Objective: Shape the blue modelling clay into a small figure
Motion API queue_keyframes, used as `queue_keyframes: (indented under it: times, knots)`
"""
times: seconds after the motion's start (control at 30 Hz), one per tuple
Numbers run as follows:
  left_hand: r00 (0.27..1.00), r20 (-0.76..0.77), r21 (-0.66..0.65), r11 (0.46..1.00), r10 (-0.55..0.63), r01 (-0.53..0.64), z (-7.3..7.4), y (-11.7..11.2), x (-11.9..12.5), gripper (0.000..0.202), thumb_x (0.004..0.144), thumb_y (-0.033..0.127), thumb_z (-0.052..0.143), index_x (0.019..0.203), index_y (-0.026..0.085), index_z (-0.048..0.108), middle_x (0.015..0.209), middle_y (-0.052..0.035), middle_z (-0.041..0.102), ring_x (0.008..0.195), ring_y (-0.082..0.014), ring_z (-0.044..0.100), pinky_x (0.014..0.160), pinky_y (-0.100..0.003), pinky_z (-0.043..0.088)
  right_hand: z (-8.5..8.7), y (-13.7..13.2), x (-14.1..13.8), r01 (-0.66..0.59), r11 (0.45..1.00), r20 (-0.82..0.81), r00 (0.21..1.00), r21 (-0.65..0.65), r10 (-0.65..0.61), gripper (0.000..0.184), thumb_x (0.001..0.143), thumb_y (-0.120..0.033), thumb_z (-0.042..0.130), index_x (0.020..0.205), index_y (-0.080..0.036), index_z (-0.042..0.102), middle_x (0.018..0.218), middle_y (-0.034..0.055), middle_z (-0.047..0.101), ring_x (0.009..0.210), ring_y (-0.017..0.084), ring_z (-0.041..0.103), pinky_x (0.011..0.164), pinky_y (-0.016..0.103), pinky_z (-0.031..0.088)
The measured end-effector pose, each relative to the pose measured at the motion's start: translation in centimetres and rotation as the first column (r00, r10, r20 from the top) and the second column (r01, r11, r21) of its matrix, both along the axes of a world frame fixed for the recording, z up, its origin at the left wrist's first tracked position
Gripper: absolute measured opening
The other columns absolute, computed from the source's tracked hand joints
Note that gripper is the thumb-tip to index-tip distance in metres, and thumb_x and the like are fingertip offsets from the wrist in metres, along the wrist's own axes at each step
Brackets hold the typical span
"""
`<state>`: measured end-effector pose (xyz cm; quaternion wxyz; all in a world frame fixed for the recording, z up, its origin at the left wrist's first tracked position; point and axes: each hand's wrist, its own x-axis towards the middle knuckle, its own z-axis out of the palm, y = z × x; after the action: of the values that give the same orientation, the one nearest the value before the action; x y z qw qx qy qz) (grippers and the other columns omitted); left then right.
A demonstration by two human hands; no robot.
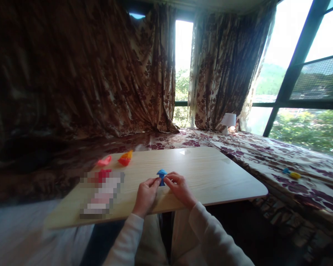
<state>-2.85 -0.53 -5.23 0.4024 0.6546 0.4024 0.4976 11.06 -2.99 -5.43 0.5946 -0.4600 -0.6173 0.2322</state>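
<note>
A small blue mushroom-shaped piece point(161, 172) stands out between my hands, just above the table's near edge, its rounded cap on top and its stem below. My left hand point(146, 195) is closed, pinching the stem from the left with thumb and fingers. From the other side, my right hand point(181, 189) pinches the same stem, its fingertips close to those of the left. Parts of the stem are hidden behind my fingers. I cannot make out what the piece is made of.
The pale wooden table point(211, 173) holds a pink item point(104, 161), an orange-and-red item point(125, 158) and a dark pink item point(104, 174) beside a blurred-out patch. On the floral cover at right lies a blue-and-yellow item point(292, 173). A white lamp point(229, 120) stands near the windows.
</note>
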Motion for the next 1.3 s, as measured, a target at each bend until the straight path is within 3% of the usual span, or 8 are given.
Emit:
queue_keyframes:
  times: [0.6, 0.77, 1.3]
  knots:
    - [1.0, 0.001, 0.038, 0.999, -0.011, 0.011, 0.43, -0.66, 0.2, 0.032, 0.073, 0.04, 0.06, 0.084, 0.012, 0.073, 0.085, -0.0085, 0.073, 0.085, -0.0222, 0.065, 0.081, -0.03, 0.045, -0.02, -0.07, 0.0, -0.014, 1.0, -0.039, 0.999, 0.021, 0.014, 0.015, 0.078, -0.028, 0.062, 0.076, -0.017, 0.072, 0.081, 0.0053, 0.065, 0.075, 0.017, 0.061, 0.062, 0.025, 0.047]
    - [1.0, 0.028, 0.003, 1.0, 0.004, -0.004, 0.36, -0.7, 0.33, 0.033, 0.071, 0.041, 0.063, 0.082, 0.011, 0.071, 0.082, -0.0093, 0.073, 0.084, -0.0238, 0.066, 0.081, -0.032, 0.046, 0.31, -0.43, -0.08, -0.046, 0.997, 0.016, 0.999, 0.058, 0.046, 0.021, 0.085, -0.031, 0.056, 0.082, -0.018, 0.073, 0.083, 0.0053, 0.066, 0.079, 0.017, 0.062, 0.068, 0.026, 0.047]
    - [1.0, 0.03, 0.0, 1.0, -0.003, 0.003, 0.48, -0.84, 0.2, 0.039, 0.076, 0.044, 0.057, 0.091, 0.009, 0.07, 0.085, -0.0097, 0.073, 0.085, -0.0225, 0.065, 0.08, -0.031, 0.047, 0.76, -0.86, -0.31, -0.052, 0.998, 0.032, 0.998, 0.027, 0.051, 0.019, 0.083, -0.027, 0.057, 0.08, -0.019, 0.073, 0.082, 0.0045, 0.066, 0.079, 0.017, 0.061, 0.066, 0.025, 0.046]
